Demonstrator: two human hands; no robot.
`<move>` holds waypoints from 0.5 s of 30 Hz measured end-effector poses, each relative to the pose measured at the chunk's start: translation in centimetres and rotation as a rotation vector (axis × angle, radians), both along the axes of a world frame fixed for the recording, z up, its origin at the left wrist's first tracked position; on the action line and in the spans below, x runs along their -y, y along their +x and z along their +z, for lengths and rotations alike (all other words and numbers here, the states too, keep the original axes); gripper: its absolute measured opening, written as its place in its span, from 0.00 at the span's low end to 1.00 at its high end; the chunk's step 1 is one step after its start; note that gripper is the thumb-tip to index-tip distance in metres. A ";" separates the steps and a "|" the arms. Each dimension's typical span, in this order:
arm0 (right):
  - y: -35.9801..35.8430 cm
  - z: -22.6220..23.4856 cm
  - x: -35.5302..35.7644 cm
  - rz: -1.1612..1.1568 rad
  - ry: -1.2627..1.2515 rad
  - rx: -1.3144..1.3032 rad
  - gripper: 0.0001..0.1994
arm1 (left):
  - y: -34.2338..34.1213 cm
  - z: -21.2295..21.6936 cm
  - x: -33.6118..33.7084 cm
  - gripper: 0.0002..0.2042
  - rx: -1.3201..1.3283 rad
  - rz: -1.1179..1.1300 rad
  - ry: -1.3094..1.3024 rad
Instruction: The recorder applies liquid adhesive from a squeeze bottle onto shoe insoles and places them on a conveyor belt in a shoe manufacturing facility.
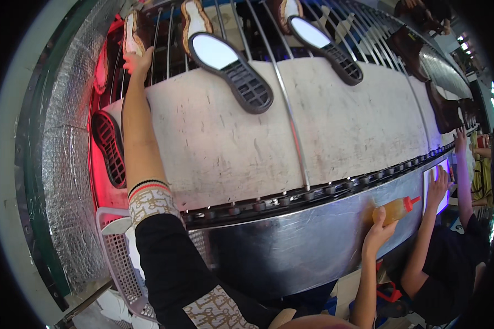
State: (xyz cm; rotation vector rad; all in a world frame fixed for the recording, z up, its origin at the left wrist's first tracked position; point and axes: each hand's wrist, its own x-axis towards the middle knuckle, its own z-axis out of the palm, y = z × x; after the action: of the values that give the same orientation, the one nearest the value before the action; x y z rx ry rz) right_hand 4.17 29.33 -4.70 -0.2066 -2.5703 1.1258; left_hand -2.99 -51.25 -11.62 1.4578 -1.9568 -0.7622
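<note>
My left hand (139, 61) reaches far out at the upper left, its fingers closed round the end of an upturned brown shoe (133, 34) with a white underside. In my right hand (380, 227), at the lower right, is a squeeze bottle (388, 213) of amber liquid with a red nozzle, tilted over the steel side panel. Beside my left forearm lies a black shoe sole (108, 143), grid side up. Another black sole (230, 71) with a white end rests farther right, and a similar sole (325, 48) lies beyond it.
Metal rods (285, 118) cross a pale board (214, 148), with a roller chain (282, 198) along its near edge. More upturned shoes (196, 19) stand at the back. A foil-covered wall (74, 148) and a plastic basket (127, 268) flank the left. A co-worker's hands (437, 189) are at the right.
</note>
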 end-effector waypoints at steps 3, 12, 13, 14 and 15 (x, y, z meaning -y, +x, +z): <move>0.0 0.5 0.4 -0.001 0.051 0.034 0.28 | 0.4 -0.2 -0.2 0.57 0.082 -0.031 -0.176; 0.0 0.0 0.6 -0.048 0.138 0.003 0.30 | 8.6 8.2 -2.3 0.54 0.303 -0.363 0.102; 0.0 0.0 0.5 -0.048 0.115 0.003 0.30 | 9.9 10.3 -2.6 0.52 0.356 -0.348 0.256; 0.0 -0.1 0.5 -0.059 0.141 0.024 0.30 | 10.7 12.2 -3.1 0.50 0.379 -0.377 0.315; 0.0 0.0 0.4 -0.064 0.143 0.025 0.31 | 11.3 13.5 -3.8 0.48 0.385 -0.401 0.369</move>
State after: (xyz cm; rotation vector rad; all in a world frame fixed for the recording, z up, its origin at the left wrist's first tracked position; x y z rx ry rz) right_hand 4.16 28.89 -4.70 -0.2673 -2.6333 0.9179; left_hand 8.35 -47.46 1.91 1.5215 -2.5559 -1.1343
